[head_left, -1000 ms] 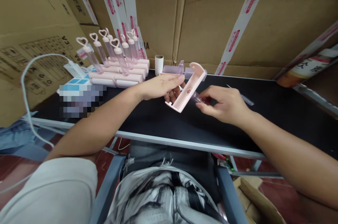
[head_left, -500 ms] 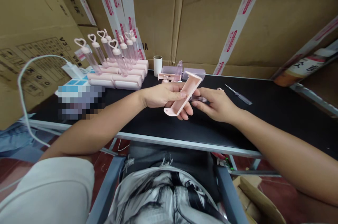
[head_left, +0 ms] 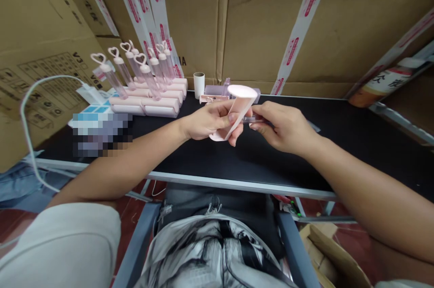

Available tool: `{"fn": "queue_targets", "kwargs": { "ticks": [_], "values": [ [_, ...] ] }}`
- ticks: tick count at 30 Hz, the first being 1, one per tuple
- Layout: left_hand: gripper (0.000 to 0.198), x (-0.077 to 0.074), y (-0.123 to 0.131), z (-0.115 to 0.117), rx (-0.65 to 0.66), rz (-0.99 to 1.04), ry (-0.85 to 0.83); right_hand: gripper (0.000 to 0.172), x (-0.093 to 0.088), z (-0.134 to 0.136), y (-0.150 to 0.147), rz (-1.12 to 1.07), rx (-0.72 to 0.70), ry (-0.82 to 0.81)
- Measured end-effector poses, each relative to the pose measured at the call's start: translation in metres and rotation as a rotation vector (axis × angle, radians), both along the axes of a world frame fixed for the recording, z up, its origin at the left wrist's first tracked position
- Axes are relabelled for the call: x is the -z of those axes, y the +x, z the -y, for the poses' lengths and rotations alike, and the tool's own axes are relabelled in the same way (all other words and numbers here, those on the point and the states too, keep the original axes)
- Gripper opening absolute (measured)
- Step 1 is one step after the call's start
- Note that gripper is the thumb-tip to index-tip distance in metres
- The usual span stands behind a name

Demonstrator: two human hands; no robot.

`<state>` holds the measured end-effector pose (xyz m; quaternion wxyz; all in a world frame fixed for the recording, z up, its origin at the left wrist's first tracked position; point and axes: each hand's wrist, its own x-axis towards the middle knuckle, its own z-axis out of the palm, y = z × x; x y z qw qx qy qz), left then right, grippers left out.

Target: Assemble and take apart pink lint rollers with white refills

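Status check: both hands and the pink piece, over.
Left hand holds pink plastic base above the black table. Right hand pinches clear tube against it. Nothing between them.

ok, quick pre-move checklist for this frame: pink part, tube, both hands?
1. Left hand grips the pink holder: ok, fingers wrap its middle, held above the black table.
2. Right hand pinches the clear tube: ok.
3. Tube tip meets the holder: cannot tell, the contact point is hidden behind the holder.
4. Holder's hole faces the tube: cannot tell, its open side is turned from the camera.
5. Finished holders with heart-topped tubes stand apart from the hands: ok, at the far left of the table.
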<state>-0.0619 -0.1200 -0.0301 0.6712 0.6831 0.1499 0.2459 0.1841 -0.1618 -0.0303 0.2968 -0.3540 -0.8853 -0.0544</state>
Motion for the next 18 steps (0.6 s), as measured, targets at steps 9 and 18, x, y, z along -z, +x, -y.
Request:
{"fn": "queue_targets", "kwargs": {
  "ticks": [9,18],
  "values": [
    [0.051,-0.040,-0.023,0.009,-0.484,-0.171,0.252,0.017,-0.015,-0.040,0.071,-0.301,0.436,0.102],
    [0.034,-0.041,0.001,-0.023,-0.541,-0.324,0.576,0.030,0.000,-0.057,0.062,-0.589,0.261,-0.023]
  ]
}}
